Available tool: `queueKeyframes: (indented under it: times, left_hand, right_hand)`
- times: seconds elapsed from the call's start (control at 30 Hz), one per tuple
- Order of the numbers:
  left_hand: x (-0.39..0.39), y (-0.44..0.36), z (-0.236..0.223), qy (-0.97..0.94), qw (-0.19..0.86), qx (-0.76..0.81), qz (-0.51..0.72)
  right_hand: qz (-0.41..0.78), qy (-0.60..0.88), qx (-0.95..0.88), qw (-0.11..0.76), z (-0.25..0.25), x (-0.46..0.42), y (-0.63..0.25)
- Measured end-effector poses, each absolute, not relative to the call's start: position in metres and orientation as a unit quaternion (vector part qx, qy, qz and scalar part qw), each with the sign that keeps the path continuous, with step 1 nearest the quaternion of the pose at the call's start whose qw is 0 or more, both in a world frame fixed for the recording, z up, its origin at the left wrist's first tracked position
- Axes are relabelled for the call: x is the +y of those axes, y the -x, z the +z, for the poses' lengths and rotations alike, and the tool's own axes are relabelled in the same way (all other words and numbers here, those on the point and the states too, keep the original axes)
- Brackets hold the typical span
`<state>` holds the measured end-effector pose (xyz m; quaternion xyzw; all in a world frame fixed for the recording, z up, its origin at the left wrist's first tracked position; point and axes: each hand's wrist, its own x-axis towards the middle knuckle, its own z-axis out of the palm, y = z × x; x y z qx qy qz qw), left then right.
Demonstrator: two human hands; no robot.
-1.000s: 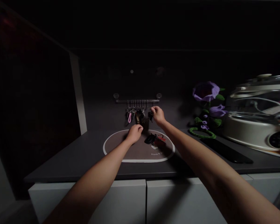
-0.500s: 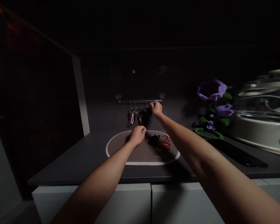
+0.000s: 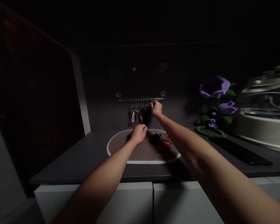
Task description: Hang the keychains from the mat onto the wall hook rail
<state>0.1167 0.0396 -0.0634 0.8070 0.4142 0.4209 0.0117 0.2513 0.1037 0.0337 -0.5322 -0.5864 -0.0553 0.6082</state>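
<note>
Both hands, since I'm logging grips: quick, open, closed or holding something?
Left hand: curled over the mat; can't tell whether it's closed on anything.
Right hand: curled by the hook rail; can't tell whether it's gripping anything.

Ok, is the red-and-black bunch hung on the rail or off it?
Off it: the red-and-black bunch lies on the oval mat, below the rail and apart from it.
</note>
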Motion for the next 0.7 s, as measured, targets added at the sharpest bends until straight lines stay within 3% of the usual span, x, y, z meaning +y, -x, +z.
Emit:
queueKeyframes:
  times: [0.7]
  left_hand:
    - [0.039,-0.115,-0.062,-0.815,0.005,0.408,0.411]
  right_hand:
    - [0.072,0.503,-0.525,0.683,0.010,0.112,-0.257]
